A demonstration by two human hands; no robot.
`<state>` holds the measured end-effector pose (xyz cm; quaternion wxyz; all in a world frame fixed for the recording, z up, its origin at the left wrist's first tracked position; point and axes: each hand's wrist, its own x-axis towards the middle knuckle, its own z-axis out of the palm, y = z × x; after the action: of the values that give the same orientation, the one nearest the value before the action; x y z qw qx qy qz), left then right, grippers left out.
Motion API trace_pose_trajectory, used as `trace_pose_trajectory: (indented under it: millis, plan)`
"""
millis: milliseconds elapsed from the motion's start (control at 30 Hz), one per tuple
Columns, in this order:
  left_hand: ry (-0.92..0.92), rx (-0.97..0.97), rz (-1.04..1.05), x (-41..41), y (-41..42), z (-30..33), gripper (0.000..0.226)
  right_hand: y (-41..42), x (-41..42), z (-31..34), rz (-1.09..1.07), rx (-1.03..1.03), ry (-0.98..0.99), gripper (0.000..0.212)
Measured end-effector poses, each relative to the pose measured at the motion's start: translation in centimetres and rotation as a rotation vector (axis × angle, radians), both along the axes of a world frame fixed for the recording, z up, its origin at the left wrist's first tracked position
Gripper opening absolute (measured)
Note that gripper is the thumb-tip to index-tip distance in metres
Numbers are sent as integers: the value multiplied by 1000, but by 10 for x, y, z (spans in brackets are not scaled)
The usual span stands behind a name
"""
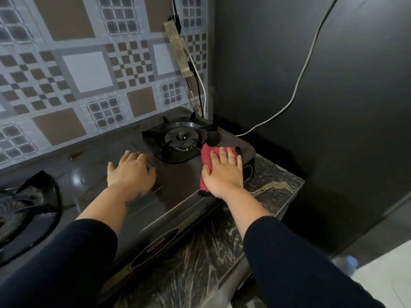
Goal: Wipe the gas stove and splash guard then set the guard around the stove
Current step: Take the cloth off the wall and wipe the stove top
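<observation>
a black two-burner gas stove (pixel 182 181) is set on a dark marbled counter (pixel 271 187), pushed up close to a wall covered in a grey and brown checkered sheet (pixel 84 72). whether that patterned sheet is the splash guard or just wall covering can't really be told from here.

at the far left, the left burner (pixel 24 210) is cut off by the frame edge, with its black pot support only partly seen. next over, the left hand (pixel 131 172) is laid flat on the glossy stove top, palm down, fingers loosely spread, nothing held in it. a dark sleeve (pixel 66 258) is worn down to mid forearm.

further along, the right burner (pixel 180 138) is seen with its pot support in place, near the back right corner of the stove. just beside it, toward the front, a red cloth (pixel 206 158) is pressed flat against the stove top under the right hand (pixel 224 172), fingers stretched out over it, so the cloth is pinned rather than gripped in a fist. a bit of black trim on the cloth sticks out past the fingertips.

on the right, a dark panel (pixel 311 85) stands next to the counter, with a white cable (pixel 304 70) draped across it.
</observation>
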<state>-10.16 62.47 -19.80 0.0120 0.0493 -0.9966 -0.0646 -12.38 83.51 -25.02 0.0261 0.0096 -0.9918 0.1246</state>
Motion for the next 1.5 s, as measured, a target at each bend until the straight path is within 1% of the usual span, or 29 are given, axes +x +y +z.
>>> trace_pose_trajectory:
  millis: [167, 300, 467, 567, 733, 800, 933, 1133, 1233, 1500]
  plan:
    - [-28, -9, -3, 3, -14, 6, 52, -40, 31, 2, 130, 20, 13, 64]
    - [-29, 1, 16, 2, -26, 6, 55, -80, 43, 7, 275, 44, -34, 64]
    - [-21, 7, 44, 1, -50, 5, 49, -117, 31, 13, 395, 102, -112, 59]
    - [-44, -6, 49, -2, -67, -1, 51, -130, 20, 12, 437, 120, -134, 59]
    - [-50, -24, 35, -6, -78, -8, 53, -135, 5, 13, 452, 113, -94, 60]
    - [-53, -2, 107, -16, -101, -11, 52, -157, -13, 12, 503, 137, -103, 60]
    - [-67, 0, 118, -24, -113, -7, 52, -168, -19, 11, 522, 154, -102, 60]
    - [-34, 16, 179, -43, -133, 4, 51, -202, -65, 17, 589, 145, -106, 60]
    - [-15, 11, 200, -55, -140, 6, 51, -217, -88, 18, 580, 141, -113, 61]
    - [-9, 3, 235, -86, -157, -5, 51, -258, -154, 15, 466, 100, -114, 61]
